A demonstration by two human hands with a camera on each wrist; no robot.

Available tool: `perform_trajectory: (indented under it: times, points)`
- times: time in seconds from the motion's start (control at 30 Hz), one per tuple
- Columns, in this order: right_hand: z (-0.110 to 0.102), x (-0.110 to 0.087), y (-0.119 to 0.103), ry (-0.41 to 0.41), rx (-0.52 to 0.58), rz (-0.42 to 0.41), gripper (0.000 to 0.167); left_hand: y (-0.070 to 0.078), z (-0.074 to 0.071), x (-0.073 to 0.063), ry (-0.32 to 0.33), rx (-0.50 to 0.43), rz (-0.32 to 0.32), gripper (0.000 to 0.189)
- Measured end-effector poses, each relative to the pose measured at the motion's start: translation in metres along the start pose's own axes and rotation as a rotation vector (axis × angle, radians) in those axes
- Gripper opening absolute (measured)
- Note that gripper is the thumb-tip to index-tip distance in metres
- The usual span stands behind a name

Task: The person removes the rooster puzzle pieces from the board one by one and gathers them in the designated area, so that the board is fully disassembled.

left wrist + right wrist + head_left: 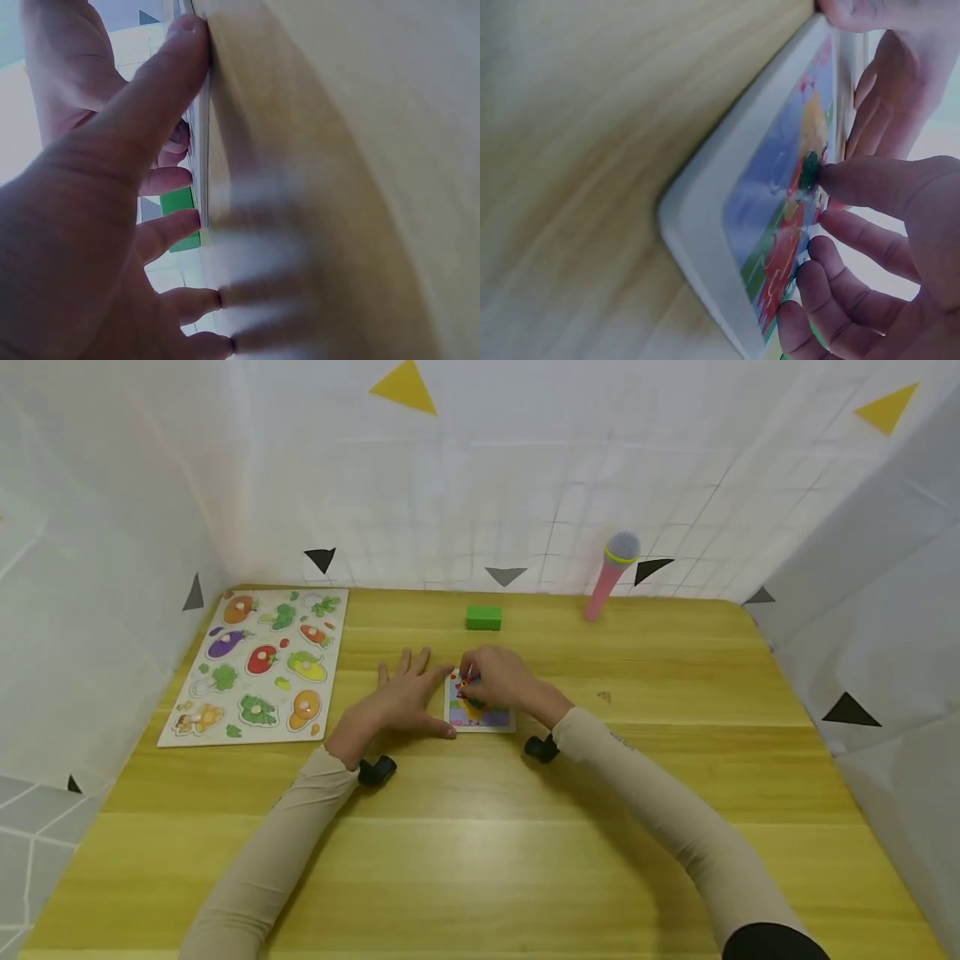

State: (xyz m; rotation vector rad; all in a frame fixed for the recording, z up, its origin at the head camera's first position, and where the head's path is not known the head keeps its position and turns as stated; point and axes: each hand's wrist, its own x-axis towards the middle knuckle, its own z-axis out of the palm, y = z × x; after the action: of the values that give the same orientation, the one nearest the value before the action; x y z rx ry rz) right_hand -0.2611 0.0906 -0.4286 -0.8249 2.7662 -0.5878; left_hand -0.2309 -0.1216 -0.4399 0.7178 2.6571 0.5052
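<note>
A small white-edged picture board (491, 720) with a colourful print lies on the table. My left hand (405, 700) is spread at its left side, thumb and index finger touching the board's edge, the other fingertips resting on the table. Over the board, my right hand (501, 678) has its fingers bent down. In the right wrist view the thumb and index finger pinch a small dark green piece (809, 171) at the board's surface, while the other fingertips rest on the print. The right hand hides part of the picture.
A large vegetable puzzle board (288, 689) lies at the left. Behind the hands sits a green block (483, 618). A pink toy microphone (611, 574) leans against the white backdrop (420, 502) at the table's (465, 860) back edge.
</note>
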Motion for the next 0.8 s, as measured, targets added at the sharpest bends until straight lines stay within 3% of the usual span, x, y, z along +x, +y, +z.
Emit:
perform_trajectory:
  times: [0.17, 0.33, 0.53, 0.8]
  points:
    - [-0.0046, 0.0014, -0.0028, -0.034, 0.042, 0.045, 0.023, 0.0003, -0.0018, -0.0006, -0.001, -0.005, -0.001, 0.111]
    - [-0.0039, 0.0006, -0.0051, -0.014, 0.078, 0.09, 0.02, 0.0001, -0.0017, -0.002, -0.008, 0.0, 0.003, 0.111]
    - [0.0023, -0.0025, -0.008, 0.016, 0.033, 0.033, 0.008, 0.0003, -0.0029, -0.005, -0.006, 0.001, 0.0, 0.111]
    - [0.0041, -0.0037, -0.0084, 0.029, -0.004, 0.031, 0.026, -0.0024, 0.0011, -0.0019, 0.012, -0.009, 0.016, 0.11]
